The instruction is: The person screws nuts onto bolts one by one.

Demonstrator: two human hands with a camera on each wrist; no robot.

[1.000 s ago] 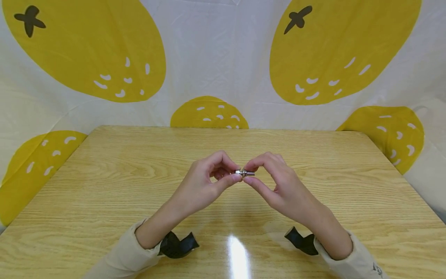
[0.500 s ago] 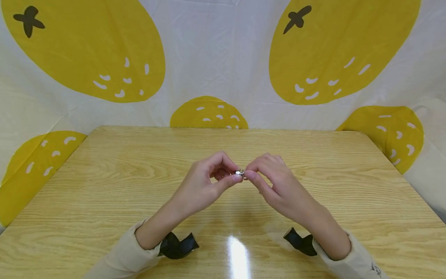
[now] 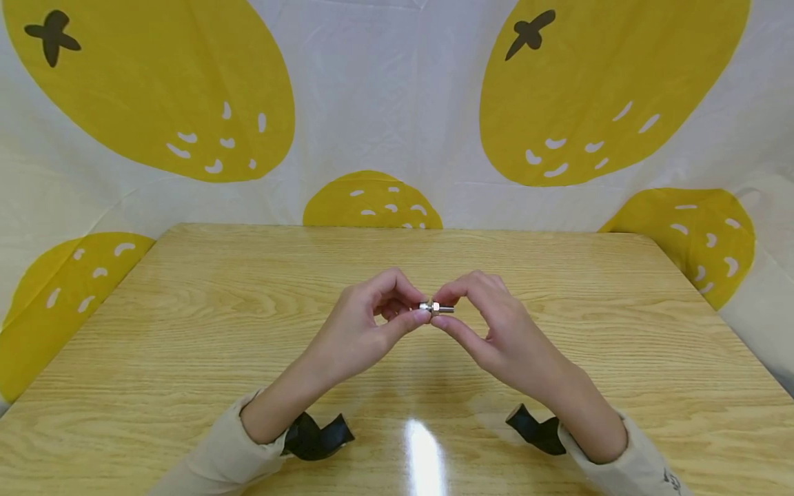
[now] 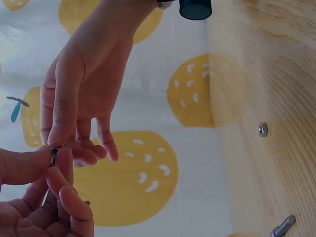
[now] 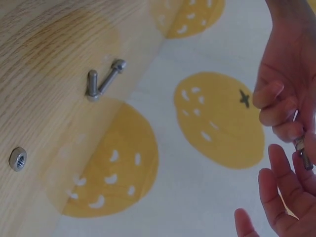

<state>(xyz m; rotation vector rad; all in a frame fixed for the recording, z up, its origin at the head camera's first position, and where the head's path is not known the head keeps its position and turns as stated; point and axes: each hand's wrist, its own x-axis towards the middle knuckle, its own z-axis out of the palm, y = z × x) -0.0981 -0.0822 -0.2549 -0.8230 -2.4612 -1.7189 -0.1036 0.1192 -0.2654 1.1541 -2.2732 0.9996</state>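
Thumb and index finger of my left hand [image 3: 362,331] pinch the head end of a small silver bolt [image 3: 447,309], held level above the table in the head view. Its shank points right. A hex nut [image 3: 436,308] sits around the shank, close to the left fingertips. My right hand [image 3: 505,331] holds this nut between thumb and index fingertips. From the right wrist view, the bolt's threaded tip [image 5: 307,163] shows beside the right fingers. Fingers cover most of the bolt in the left wrist view.
On the wooden table [image 3: 248,289] lie another nut [image 5: 18,159], a bolt lying down [image 5: 112,76] and a bolt standing upright [image 5: 92,84]. The head view does not show these. A lemon-patterned cloth [image 3: 384,103] hangs behind the table.
My right thumb and index finger rolled over the nut, hiding the shank half a second ago, then spread back. Nut and shank show again. The left hand stays put.
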